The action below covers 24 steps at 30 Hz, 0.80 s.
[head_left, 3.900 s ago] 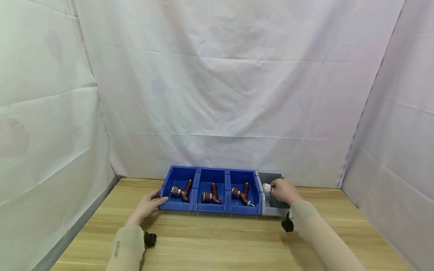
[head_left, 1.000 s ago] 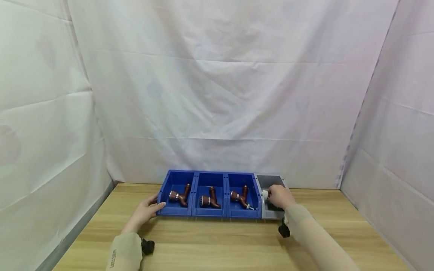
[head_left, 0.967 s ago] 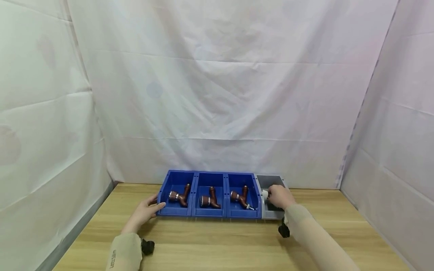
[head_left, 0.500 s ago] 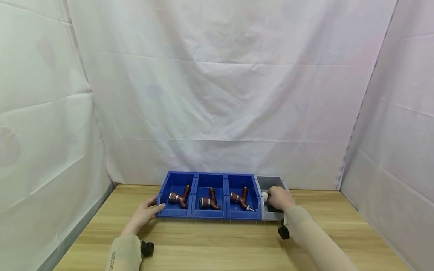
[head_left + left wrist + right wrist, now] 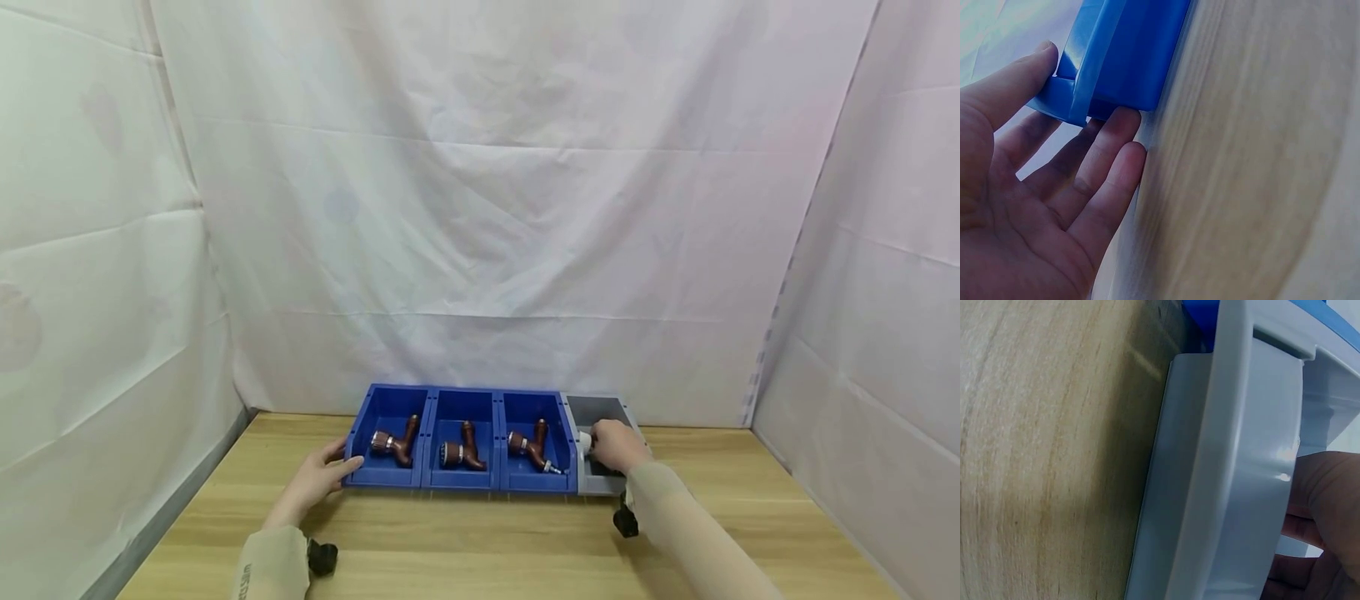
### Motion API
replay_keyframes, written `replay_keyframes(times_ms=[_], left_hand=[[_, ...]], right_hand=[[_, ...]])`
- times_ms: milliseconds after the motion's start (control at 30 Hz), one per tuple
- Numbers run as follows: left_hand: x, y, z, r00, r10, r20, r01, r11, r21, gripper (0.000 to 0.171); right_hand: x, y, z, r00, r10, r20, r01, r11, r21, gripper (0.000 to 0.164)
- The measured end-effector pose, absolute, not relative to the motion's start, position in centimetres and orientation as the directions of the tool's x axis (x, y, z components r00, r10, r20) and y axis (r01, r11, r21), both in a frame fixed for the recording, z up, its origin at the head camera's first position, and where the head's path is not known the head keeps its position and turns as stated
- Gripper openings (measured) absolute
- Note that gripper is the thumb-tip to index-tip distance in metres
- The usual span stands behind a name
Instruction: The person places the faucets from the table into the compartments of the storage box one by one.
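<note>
My left hand (image 5: 318, 477) grips the left end of the row of bins. In the left wrist view, the thumb lies over the rim of the leftmost blue bin (image 5: 1132, 56), with the fingers outside and below. My right hand (image 5: 621, 448) reaches into the grey bin (image 5: 600, 486) and pinches a white ribbed knob (image 5: 584, 442) near the bin's left wall; anything attached to the knob is hidden behind the fingers. From the right wrist view, the grey bin's front wall (image 5: 1216, 469) covers part of the right hand (image 5: 1335, 512).
The blue bins each hold a brown Y-shaped fitting with a ribbed knob: left fitting (image 5: 405, 454), middle fitting (image 5: 471, 454) and right fitting (image 5: 536, 452), the last with a metal tip. The bins stand on a wooden table (image 5: 465, 542) before a white cloth backdrop (image 5: 480, 208).
Since the earliest frame, my right hand has lowered the white knob into the grey bin. My left hand keeps its grip on the blue bin. The whole view has shifted slightly.
</note>
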<state>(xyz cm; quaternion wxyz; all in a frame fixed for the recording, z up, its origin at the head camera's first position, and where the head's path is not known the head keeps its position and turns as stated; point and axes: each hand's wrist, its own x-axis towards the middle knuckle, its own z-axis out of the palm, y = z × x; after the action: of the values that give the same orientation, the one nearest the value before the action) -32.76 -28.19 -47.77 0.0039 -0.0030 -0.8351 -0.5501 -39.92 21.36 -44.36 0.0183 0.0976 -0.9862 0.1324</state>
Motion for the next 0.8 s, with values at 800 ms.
replay_keyframes(times_ms=[800], left_hand=[[-32.68, -28.16, -47.68, -1.000, -0.001, -0.001, -0.002, 0.401, 0.916, 0.069]], right_hand=[[-40.34, 21.54, -44.93, -0.977, -0.201, 0.073, -0.214, 0.943, -0.255, 0.016]])
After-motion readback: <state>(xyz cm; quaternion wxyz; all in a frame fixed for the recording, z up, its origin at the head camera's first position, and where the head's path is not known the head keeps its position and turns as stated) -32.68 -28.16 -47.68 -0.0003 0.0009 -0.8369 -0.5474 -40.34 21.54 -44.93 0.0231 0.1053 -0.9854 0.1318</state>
